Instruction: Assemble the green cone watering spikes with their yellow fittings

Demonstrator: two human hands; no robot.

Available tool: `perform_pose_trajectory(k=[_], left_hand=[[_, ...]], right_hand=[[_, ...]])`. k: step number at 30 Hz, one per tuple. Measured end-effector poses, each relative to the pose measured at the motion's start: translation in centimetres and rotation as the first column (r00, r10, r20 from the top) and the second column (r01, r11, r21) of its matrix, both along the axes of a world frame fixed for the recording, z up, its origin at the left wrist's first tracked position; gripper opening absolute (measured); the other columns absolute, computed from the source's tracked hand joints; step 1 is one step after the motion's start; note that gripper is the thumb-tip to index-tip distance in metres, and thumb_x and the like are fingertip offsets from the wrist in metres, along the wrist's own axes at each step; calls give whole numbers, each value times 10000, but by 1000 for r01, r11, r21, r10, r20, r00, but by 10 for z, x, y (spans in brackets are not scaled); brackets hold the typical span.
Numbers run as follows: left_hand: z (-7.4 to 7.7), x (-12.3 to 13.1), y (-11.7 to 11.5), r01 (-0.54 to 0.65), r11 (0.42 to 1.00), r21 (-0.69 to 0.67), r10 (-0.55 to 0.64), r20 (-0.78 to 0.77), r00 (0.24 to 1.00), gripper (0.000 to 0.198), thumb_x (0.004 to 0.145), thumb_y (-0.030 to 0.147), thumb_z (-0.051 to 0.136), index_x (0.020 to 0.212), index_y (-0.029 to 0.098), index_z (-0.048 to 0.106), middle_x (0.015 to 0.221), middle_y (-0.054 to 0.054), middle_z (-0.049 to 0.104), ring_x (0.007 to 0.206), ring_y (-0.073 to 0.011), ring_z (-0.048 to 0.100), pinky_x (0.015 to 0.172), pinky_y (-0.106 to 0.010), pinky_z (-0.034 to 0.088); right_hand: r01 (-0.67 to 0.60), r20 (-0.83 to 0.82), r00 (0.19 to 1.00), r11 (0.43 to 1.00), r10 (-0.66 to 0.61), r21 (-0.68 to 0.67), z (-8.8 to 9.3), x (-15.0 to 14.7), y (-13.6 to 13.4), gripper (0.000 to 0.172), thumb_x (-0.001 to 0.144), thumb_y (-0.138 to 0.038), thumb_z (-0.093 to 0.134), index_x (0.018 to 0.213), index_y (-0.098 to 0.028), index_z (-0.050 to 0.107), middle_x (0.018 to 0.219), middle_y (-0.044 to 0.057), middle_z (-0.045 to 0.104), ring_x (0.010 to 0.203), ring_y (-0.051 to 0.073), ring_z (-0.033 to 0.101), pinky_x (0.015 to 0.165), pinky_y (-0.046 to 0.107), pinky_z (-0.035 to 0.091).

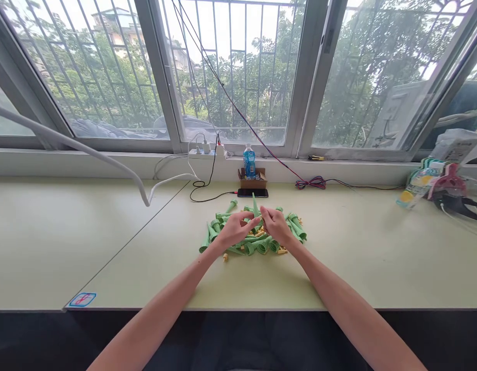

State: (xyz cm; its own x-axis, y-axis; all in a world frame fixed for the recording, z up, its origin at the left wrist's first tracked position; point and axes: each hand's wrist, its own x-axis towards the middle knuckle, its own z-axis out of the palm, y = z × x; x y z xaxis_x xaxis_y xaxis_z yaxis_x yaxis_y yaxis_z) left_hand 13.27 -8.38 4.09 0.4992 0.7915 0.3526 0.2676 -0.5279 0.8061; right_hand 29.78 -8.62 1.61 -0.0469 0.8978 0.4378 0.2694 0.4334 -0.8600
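Both hands are meeting above the middle of the desk (339, 268). The left hand (234, 230) is pinching a green cone (254, 202) and holding it upright, tip toward the window. The right hand (276, 225) is drawn narrow, its fingertips pressing at the same cone's wide lower end. Whether a smaller piece is sitting between those fingertips is too small to tell. The upright hold is apparently keeping the open end turned toward the working fingers.

Just beneath the hands a pile of green cones (257, 245) is lying loose, with small yellow pieces (225, 255) scattered among them and at the near edge, seemingly heaped there to stay within easy reach. Behind the pile, a phone (253, 192) is lying flat in front of a cardboard box (253, 181) with a blue-labelled bottle (249, 161) behind it. All three are sitting back against the sill, likely to stay clear of the work. Red and black wires (310, 182) are trailing along the desk's back edge, and a power strip (207, 149) is resting on the sill.
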Motion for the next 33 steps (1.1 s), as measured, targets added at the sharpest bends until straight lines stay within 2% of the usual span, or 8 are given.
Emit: perform_pose_trajectory(k=[4,7,17,25,29,31,33], left_hand=[[-6,1,3,-26,997,78,27,-15,1000,390,840,520,587,909,137,616,771,-6,571,425,-38,332,380,-205,267],[-9,1,5,-34,991,131,36,-13,999,360,842,480,601,957,139,619,881,-24,584,441,-28,317,407,-206,293],[-12,0,9,-40,955,295,62,-65,996,248,875,403,584,936,171,644,840,-9,543,491,-52,367,482,-208,346],[-18,-1,12,-92,911,402,123,-51,991,208,889,356,586,1016,202,647,1047,-49,572,477,-32,366,508,-219,405],[-14,1,10,-151,918,366,162,2,987,265,885,405,583,1048,201,629,1053,-59,580,492,-44,407,499,-220,411],[-11,2,9,-187,933,308,181,48,982,282,892,438,560,989,180,624,1025,-56,600,477,-42,404,477,-217,390],[-8,2,8,-228,948,224,211,96,973,350,901,487,524,866,152,620,914,-45,624,453,-46,407,450,-216,359]], right_hand=[[-6,-19,1000,1000,6,-17,-2,0,1,536,915,-622,385,574,-211,334,430,-52,330,385,88,335,398,242,262],[-20,-45,999,999,18,-28,-3,0,2,534,913,-608,397,559,-215,325,419,-50,326,377,90,334,390,244,261],[-18,-58,998,998,15,-52,-4,-1,4,530,903,-579,417,526,-221,312,402,-52,304,365,91,314,385,248,284],[0,-33,999,1000,-1,-27,-1,-3,2,539,919,-583,385,534,-211,324,401,-52,327,377,83,317,405,237,292],[71,-53,996,997,-71,7,-4,-2,5,530,923,-597,370,563,-209,342,439,-48,355,398,83,329,415,235,287],[117,-75,991,993,-115,26,-5,-1,7,528,917,-612,375,575,-211,344,456,-47,357,406,85,332,420,238,292],[149,-85,986,988,-145,47,-5,0,7,522,913,-622,381,587,-215,345,466,-47,356,416,90,337,426,242,297]])
